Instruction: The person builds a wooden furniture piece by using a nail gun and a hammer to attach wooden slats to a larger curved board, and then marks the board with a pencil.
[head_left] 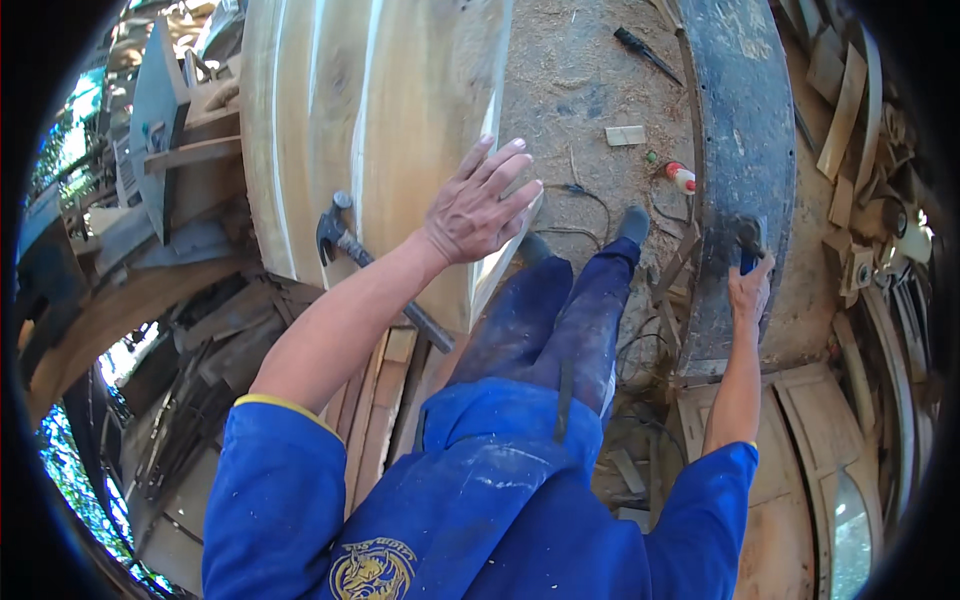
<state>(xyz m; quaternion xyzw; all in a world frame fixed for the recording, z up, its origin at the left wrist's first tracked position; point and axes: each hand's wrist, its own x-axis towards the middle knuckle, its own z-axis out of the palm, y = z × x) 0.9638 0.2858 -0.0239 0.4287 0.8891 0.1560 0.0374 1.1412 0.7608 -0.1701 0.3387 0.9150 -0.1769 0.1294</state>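
My left hand [484, 203] is open, fingers stretched, at the right edge of a large pale wood panel [425, 90] with white streaks along its boards. Whether it touches the panel I cannot tell. A claw hammer [350, 243] rests on the panel, its handle passing beneath my left forearm and over the near edge. Off to the right, my right hand [750, 288] is closed around the blue handles of pincers [747, 238]. Their dark rounded head lies at the surface of a dark, worn bench top [740, 110].
On the dusty ground between panel and bench are a black tool [645, 52], a small wood block [625, 135], a red-and-white bottle [681, 178] and dark cords [595, 195]. Wood scraps [845, 110] crowd the right side. Lumber [195, 150] is stacked at left; a panelled door [825, 420] lies near right.
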